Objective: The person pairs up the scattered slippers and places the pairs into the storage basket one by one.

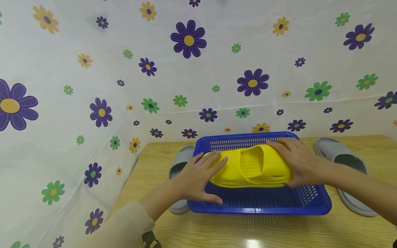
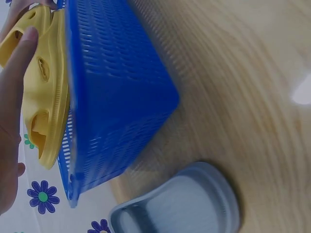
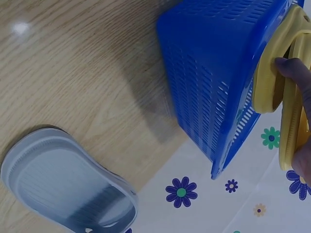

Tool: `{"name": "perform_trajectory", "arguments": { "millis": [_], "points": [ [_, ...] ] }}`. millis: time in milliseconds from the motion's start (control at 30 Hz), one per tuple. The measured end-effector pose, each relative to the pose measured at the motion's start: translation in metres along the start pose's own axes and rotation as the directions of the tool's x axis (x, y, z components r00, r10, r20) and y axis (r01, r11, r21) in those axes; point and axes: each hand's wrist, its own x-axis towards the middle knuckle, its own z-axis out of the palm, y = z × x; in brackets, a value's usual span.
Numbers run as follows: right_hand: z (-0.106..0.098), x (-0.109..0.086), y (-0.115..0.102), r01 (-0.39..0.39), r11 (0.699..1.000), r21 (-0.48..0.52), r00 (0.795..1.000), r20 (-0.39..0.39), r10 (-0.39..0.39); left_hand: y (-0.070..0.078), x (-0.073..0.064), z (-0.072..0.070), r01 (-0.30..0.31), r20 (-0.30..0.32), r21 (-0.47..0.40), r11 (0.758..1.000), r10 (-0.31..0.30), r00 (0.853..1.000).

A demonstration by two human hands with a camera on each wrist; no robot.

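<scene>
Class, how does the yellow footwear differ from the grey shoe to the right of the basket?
The yellow footwear is bright; the grey shoe is muted.
The yellow footwear is over the blue basket; the grey shoe rests on the table.
The right hand grips the yellow footwear; no hand touches the grey shoe.
Both have a foot opening.

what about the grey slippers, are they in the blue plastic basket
No, the left grey slipper and right grey slipper flank the basket on the wooden table.

Bright yellow clogs (image 1: 249, 168), looks like two stacked up, lying lengthwise left-to-right over a blue basket (image 1: 258, 210), lower middle of frame. Top one's foot opening faces up.
</scene>
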Motion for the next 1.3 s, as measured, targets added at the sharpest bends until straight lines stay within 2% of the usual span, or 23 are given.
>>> {"name": "perform_trajectory", "arguments": {
  "millis": [133, 267, 500, 767, 967, 1300],
  "points": [
    [0.003, 0.003, 0.006, 0.020, 1.000, -0.022, 1.000, -0.001, -0.020, 0.003, -0.012, 0.004, -0.026, -0.045, -0.028, 0.999, 0.025, 0.999],
    [0.005, 0.005, 0.012, 0.014, 0.999, -0.029, 0.999, 0.034, -0.013, 0.005, -0.020, 0.010, -0.052, -0.095, -0.043, 0.998, 0.048, 0.994],
    [0.008, 0.009, 0.019, -0.007, 0.999, -0.049, 0.996, 0.090, 0.012, 0.012, -0.035, 0.019, -0.051, -0.112, -0.047, 0.998, 0.046, 0.993],
    [0.014, 0.013, 0.022, -0.065, 0.997, -0.035, 0.974, 0.214, 0.071, 0.018, -0.050, 0.031, -0.047, -0.141, -0.049, 0.998, 0.040, 0.989],
    [0.026, 0.014, 0.022, -0.008, 1.000, -0.017, 0.975, 0.223, 0.012, 0.020, -0.059, 0.033, -0.073, -0.134, -0.080, 0.994, 0.062, 0.989],
    [0.037, 0.008, 0.027, -0.022, 0.999, -0.045, 0.965, 0.260, 0.033, 0.020, -0.071, 0.035, -0.113, -0.170, -0.059, 0.992, 0.101, 0.980]
  ]
}}
